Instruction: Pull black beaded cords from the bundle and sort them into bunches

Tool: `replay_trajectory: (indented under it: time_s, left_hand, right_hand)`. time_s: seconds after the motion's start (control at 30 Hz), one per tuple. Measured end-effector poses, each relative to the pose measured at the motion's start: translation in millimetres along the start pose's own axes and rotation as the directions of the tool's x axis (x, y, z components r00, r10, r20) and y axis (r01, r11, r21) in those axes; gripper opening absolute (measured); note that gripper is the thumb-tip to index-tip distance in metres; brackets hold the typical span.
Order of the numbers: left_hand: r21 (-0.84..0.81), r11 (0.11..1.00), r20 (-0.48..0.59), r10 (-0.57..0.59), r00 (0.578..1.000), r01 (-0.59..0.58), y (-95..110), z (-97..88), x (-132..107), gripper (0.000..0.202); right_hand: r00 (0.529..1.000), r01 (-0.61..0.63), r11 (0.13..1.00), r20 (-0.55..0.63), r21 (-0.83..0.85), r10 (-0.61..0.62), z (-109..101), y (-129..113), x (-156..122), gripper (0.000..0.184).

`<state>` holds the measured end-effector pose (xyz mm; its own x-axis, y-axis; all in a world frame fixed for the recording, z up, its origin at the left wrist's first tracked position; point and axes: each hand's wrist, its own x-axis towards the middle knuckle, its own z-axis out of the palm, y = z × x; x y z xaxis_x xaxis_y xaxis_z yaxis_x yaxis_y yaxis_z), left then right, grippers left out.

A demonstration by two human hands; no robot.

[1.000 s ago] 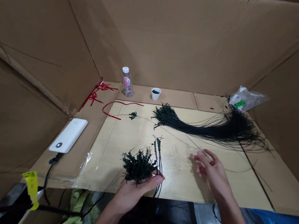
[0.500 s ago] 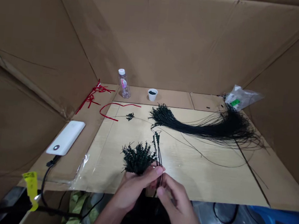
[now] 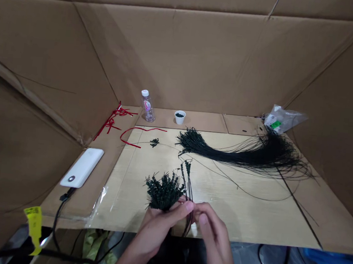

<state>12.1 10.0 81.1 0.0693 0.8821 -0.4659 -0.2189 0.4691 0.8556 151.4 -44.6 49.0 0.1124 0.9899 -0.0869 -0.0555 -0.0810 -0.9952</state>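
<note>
My left hand (image 3: 162,225) is closed around a bunch of dark green beaded wire stems (image 3: 163,191), their bushy tips fanning out above the fist. Under its thumb, a few separate beaded stems (image 3: 187,181) stand upright to the right of the bunch, their wire ends hanging down past the hand. Close beside these wires is my right hand (image 3: 213,228), fingers curled and thumb drawn in against them. Whether a wire is between those fingertips cannot be made out.
A large bundle of beaded black wires (image 3: 240,155) lies across the board. Behind are a white cup of dark beads (image 3: 179,117), a clear bottle (image 3: 148,107) and a plastic bag (image 3: 283,118). To the left are red ribbons (image 3: 111,122), a small beaded sprig (image 3: 154,142) and a white power bank (image 3: 82,167).
My right hand has shifted slightly right, its thumb coming away from the separate stems. My left hand keeps its hold. The whole view has tilted up a little.
</note>
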Motion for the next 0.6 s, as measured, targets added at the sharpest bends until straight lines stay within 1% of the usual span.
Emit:
replay_trajectory:
  time_s: [0.07, 0.13, 0.17, 0.23, 0.3, 0.33, 0.37, 0.4, 0.43, 0.5, 0.53, 0.6]
  left_hand:
    - [0.004, 0.999, 0.033, -0.038, 0.999, 0.038, -1, 0.1, -1, 0.050]
    - [0.017, 0.998, 0.051, -0.056, 0.997, 0.056, -2, 0.5, -3, 0.052]
    - [0.022, 0.998, 0.051, -0.059, 0.997, 0.058, -2, 0.9, -4, 0.053]
    - [0.037, 0.997, 0.052, -0.069, 0.996, 0.067, 0, 2.5, -6, 0.055]
    - [0.068, 0.995, 0.042, -0.079, 0.996, 0.076, 3, 5.8, -10, 0.056]
    - [0.087, 0.993, 0.039, -0.080, 0.996, 0.077, 6, 8.4, -12, 0.056]
    - [0.098, 0.993, 0.039, -0.074, 0.996, 0.070, 9, 11.7, -15, 0.056]
    - [0.095, 0.994, 0.042, -0.064, 0.997, 0.060, 13, 15.8, -17, 0.055]
    - [0.077, 0.996, 0.056, -0.058, 0.997, 0.053, 17, 20.3, -19, 0.056]
    - [0.027, 0.997, 0.126, -0.074, 0.989, 0.071, 28, 29.8, -23, 0.056]
    - [0.005, 0.996, 0.166, -0.084, 0.983, 0.084, 36, 34.2, -24, 0.056]
    - [-0.030, 0.996, 0.238, -0.074, 0.968, 0.083, 55, 41.2, -23, 0.055]
  right_hand:
    - [0.998, -0.031, 0.999, -0.050, 0.042, 0.033, -5, -3, 3, 0.039]
    - [0.997, -0.072, 0.990, -0.016, 0.117, 0.075, -7, -1, 4, 0.039]
    - [0.996, -0.093, 0.983, 0.028, 0.159, 0.090, -6, 2, 3, 0.041]
    - [0.982, -0.131, 0.967, 0.164, 0.218, 0.096, -3, 10, 0, 0.056]
    - [0.938, -0.144, 0.961, 0.341, 0.236, 0.057, 3, 18, -1, 0.076]
    - [0.911, -0.143, 0.959, 0.411, 0.246, 0.031, 7, 22, -1, 0.083]
    - [0.888, -0.143, 0.956, 0.460, 0.257, 0.010, 12, 24, -1, 0.086]
    - [0.873, -0.145, 0.953, 0.489, 0.268, -0.005, 16, 27, -1, 0.086]
    - [0.868, -0.148, 0.949, 0.496, 0.279, -0.010, 21, 29, -1, 0.082]
    - [0.866, -0.147, 0.950, 0.500, 0.275, -0.010, 25, 33, -2, 0.066]
    - [0.871, -0.150, 0.955, 0.492, 0.254, 0.006, 25, 37, -4, 0.059]
    - [0.899, -0.193, 0.965, 0.425, 0.176, 0.102, 20, 45, -10, 0.055]
